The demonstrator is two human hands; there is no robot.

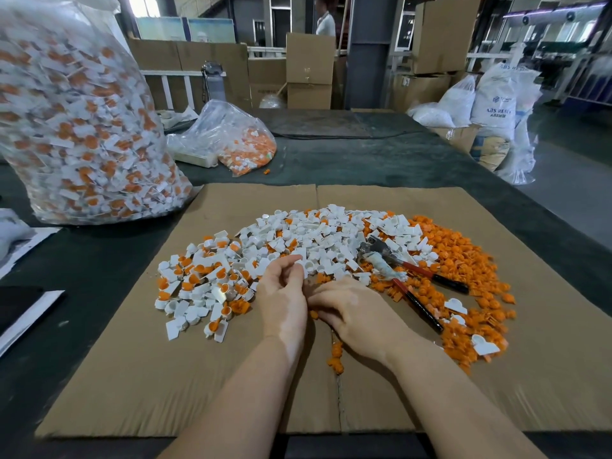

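Your L hand (284,294) pinches a white cap (307,267) just above the pile's (318,233) near edge. R hand (354,309) is curled on an orange plug (314,315) right beside it, prob. kept close so the two parts mate fast.

We are on a factory floor, at a hand-assembly bench. Our worktable (364,160) carries a cardboard sheet (132,376) heaped with small white and orange plastic parts (298,233), with pliers (420,270) lying among them. A big clear bag (76,127) of the same pieces stands at the left. Behind, cartons (309,58) are stacked, sacks (495,97) printed ABS resin lean together, and a steel column (367,44) rises beside a concrete floor (569,180).
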